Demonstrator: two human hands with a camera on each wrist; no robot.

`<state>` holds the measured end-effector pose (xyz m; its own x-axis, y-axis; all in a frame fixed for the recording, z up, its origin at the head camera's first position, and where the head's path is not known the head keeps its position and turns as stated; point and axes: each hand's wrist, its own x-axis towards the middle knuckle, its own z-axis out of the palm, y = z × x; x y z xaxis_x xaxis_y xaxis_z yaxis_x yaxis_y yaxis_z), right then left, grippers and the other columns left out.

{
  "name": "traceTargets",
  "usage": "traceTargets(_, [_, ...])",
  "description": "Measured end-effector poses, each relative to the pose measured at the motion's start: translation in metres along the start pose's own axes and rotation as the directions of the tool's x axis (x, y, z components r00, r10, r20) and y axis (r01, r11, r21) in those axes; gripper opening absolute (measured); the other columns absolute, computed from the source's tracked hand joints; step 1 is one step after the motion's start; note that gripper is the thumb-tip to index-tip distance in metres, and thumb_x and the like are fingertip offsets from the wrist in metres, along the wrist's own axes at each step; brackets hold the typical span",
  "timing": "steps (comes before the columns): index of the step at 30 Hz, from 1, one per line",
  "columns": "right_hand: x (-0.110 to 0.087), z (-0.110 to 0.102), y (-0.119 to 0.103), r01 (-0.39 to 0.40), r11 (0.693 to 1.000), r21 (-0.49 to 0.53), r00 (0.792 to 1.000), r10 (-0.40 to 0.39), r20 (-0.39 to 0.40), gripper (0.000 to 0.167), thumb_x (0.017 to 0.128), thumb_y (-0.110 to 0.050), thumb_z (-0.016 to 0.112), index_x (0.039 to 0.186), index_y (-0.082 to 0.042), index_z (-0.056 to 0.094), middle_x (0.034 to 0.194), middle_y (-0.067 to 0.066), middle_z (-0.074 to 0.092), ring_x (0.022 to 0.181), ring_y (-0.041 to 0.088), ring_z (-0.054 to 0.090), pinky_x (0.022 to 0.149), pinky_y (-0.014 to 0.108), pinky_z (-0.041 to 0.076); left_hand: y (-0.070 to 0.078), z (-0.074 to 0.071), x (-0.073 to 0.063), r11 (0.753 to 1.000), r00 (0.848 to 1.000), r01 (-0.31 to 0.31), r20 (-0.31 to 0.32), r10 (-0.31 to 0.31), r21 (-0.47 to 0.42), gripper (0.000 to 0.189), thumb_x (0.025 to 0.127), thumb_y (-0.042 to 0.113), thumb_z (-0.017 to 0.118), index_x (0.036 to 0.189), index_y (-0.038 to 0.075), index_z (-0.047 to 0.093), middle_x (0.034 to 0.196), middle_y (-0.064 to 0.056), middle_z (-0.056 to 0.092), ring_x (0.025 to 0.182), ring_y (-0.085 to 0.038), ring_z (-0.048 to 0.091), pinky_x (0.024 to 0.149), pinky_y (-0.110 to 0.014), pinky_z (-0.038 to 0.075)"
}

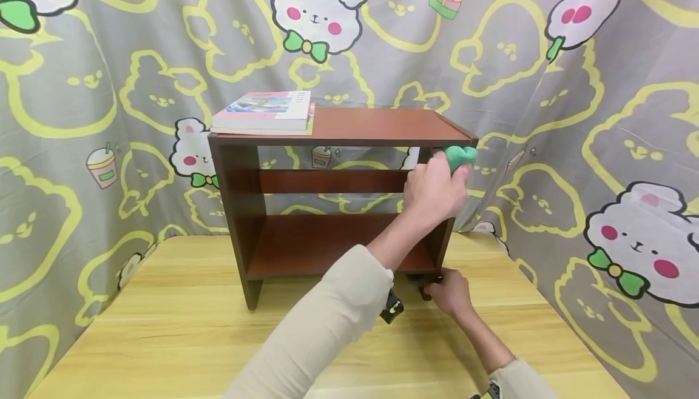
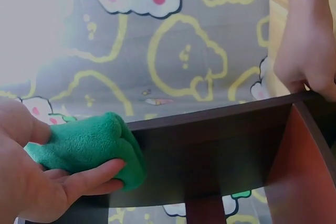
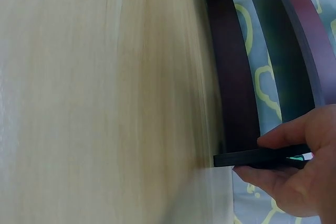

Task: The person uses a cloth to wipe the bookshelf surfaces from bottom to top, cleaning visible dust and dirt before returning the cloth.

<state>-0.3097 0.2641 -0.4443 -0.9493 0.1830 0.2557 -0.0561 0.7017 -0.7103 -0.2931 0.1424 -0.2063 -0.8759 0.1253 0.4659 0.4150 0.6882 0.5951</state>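
A folded green cloth (image 2: pixel 86 140) is gripped in my left hand (image 1: pixel 434 188), at the upper front corner of the right side panel of a dark brown wooden shelf (image 1: pixel 349 244). In the left wrist view the cloth lies against the panel's edge, fingers around it. Low down, my right hand (image 1: pixel 452 293) pinches the foot of that same side panel (image 3: pixel 262 156), thumb on one face and fingers on the other. The left forearm crosses in front of the shelf and hides part of its right half.
Two stacked books (image 1: pixel 264 114) lie on the left of the shelf's top board. The shelf stands on a light wooden table (image 1: pixel 180 326). A grey patterned curtain (image 1: pixel 164 35) hangs behind and along both sides.
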Motion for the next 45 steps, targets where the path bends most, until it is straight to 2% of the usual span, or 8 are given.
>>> traceTargets(6, [-0.001,0.004,0.0,0.003,1.0,0.009,1.0,-0.003,0.002,0.022,0.071,-0.002,0.066,0.09,0.005,0.074,0.064,0.006,0.067,0.056,0.017,0.05,0.051,0.03,0.04,-0.005,0.002,-0.002,0.999,1.0,-0.014,0.01,0.013,0.04,0.044,0.103,0.05,0.048,0.129,0.016,0.057,0.092,-0.003,0.069,0.091,-0.023,0.071,0.066,-0.032,0.053])
traceTargets(10, [-0.004,0.006,0.003,-0.021,1.0,0.007,0.999,0.021,0.027,0.017,0.072,-0.002,0.066,0.087,0.003,0.073,0.06,0.002,0.062,0.054,0.016,0.047,0.05,0.03,0.038,-0.013,0.013,-0.007,0.997,1.0,-0.022,0.015,0.021,0.081,0.065,0.103,0.051,0.047,0.153,0.009,0.04,0.099,-0.005,0.073,0.089,-0.024,0.072,0.065,-0.034,0.055])
traceTargets(13, [-0.006,0.005,0.003,-0.035,0.999,0.002,0.999,0.034,0.024,0.014,0.072,-0.002,0.065,0.084,0.001,0.072,0.059,0.002,0.06,0.055,0.017,0.046,0.05,0.03,0.037,-0.02,0.023,-0.012,0.997,1.0,-0.02,0.018,0.019,0.076,0.072,0.103,0.052,0.048,0.159,0.009,0.031,0.103,-0.006,0.075,0.089,-0.024,0.073,0.067,-0.034,0.056])
traceTargets(19, [-0.005,0.001,-0.001,-0.026,0.999,-0.021,0.999,0.026,0.026,0.01,0.073,-0.004,0.066,0.081,-0.001,0.071,0.061,0.003,0.061,0.055,0.018,0.046,0.05,0.031,0.038,-0.037,0.043,-0.027,0.998,1.0,-0.008,0.024,0.006,0.058,0.074,0.102,0.049,0.052,0.159,0.008,0.03,0.096,-0.006,0.075,0.085,-0.024,0.071,0.069,-0.035,0.056])
traceTargets(27, [-0.003,-0.002,-0.003,-0.028,0.999,-0.026,0.999,0.028,0.016,0.002,0.072,-0.007,0.067,0.071,-0.005,0.067,0.06,0.001,0.062,0.057,0.017,0.049,0.054,0.03,0.041,-0.067,0.072,-0.048,0.997,0.998,0.025,0.056,-0.02,-0.074,0.077,0.1,0.045,0.059,0.159,0.007,0.03,0.097,-0.01,0.075,0.09,-0.028,0.073,0.072,-0.037,0.058])
traceTargets(35, [-0.001,-0.001,-0.002,0.001,1.0,-0.004,1.0,-0.001,0.01,0.01,0.081,-0.009,0.064,0.074,-0.005,0.07,0.062,0.002,0.065,0.053,0.013,0.051,0.052,0.028,0.042,-0.092,0.097,-0.062,0.989,0.997,0.038,0.069,-0.028,-0.145,0.085,0.096,0.042,0.068,0.159,0.002,0.028,0.101,-0.015,0.075,0.091,-0.03,0.073,0.071,-0.034,0.058])
traceTargets(40, [-0.001,-0.002,-0.004,0.003,1.0,-0.008,1.0,-0.003,0.018,0.019,0.088,-0.012,0.061,0.07,-0.006,0.066,0.056,-0.001,0.056,0.051,0.013,0.047,0.05,0.028,0.039,-0.099,0.105,-0.066,0.993,1.0,0.013,0.021,-0.01,-0.116,0.082,0.096,0.039,0.069,0.158,0.002,0.03,0.108,-0.016,0.075,0.092,-0.031,0.074,0.073,-0.035,0.059])
traceTargets(45, [-0.001,-0.001,0.0,0.063,0.998,-0.028,0.998,-0.063,-0.013,0.025,0.086,-0.008,0.059,0.062,-0.009,0.056,0.053,-0.002,0.047,0.049,0.014,0.042,0.048,0.029,0.036,-0.097,0.108,-0.069,0.986,0.999,0.031,-0.01,-0.034,-0.165,0.08,0.095,0.037,0.069,0.158,0.003,0.032,0.106,-0.017,0.076,0.092,-0.03,0.074,0.073,-0.034,0.059])
